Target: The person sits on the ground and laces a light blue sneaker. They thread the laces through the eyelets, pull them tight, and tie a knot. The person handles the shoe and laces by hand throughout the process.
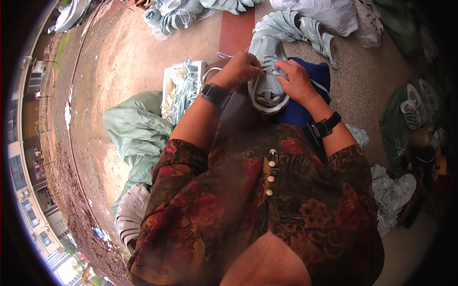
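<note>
Left hand (pixel 241 70) and right hand (pixel 296 81) are working at a shoe (pixel 267 88).
Head view: it is lying against blue cloth (pixel 318 71) between them (whether either is pinching anything, I cannot tell); a white box (pixel 167 88) is holding pale laces (pixel 187 93).

I watch through the left one of two fisheye cameras worn side by side on the person's head, looking steeply down over the chest, so the shirt (pixel 260 200) sits closest and fills the lower middle. Past it, somewhat farther off, I see the left hand (pixel 242 70), the right hand (pixel 296 81) and a shoe (pixel 268 86) from above, in the upper middle. My view is upright and unmirrored, wide enough to catch a building (pixel 21 190) bending along the left rim.
</note>
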Demonstrator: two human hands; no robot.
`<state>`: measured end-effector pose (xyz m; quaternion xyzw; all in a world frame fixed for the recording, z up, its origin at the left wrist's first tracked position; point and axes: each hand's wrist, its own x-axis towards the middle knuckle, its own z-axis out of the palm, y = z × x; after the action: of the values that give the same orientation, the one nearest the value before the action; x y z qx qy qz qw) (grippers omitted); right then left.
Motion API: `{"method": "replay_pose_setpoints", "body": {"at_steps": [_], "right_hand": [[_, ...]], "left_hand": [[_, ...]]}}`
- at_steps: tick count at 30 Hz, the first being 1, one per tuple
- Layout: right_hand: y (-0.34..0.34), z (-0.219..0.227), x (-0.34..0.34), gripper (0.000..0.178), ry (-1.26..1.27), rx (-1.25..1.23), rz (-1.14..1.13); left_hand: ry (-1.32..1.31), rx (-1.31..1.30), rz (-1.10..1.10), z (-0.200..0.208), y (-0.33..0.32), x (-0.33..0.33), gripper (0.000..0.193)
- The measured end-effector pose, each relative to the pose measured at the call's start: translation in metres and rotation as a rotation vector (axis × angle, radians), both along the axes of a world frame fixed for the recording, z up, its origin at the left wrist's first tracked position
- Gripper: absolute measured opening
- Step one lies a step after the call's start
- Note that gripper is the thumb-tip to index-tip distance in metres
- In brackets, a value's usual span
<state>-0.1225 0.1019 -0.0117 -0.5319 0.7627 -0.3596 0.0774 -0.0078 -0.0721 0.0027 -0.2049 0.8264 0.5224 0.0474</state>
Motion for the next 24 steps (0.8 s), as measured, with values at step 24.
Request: {"method": "replay_pose_setpoints", "body": {"at_steps": [24], "right_hand": [[0.002, -0.001, 0.005, 0.028, 0.026, 0.055, 0.006]], "left_hand": [[0.130, -0.197, -0.091, -0.001, -0.002, -0.006, 0.022]]}}
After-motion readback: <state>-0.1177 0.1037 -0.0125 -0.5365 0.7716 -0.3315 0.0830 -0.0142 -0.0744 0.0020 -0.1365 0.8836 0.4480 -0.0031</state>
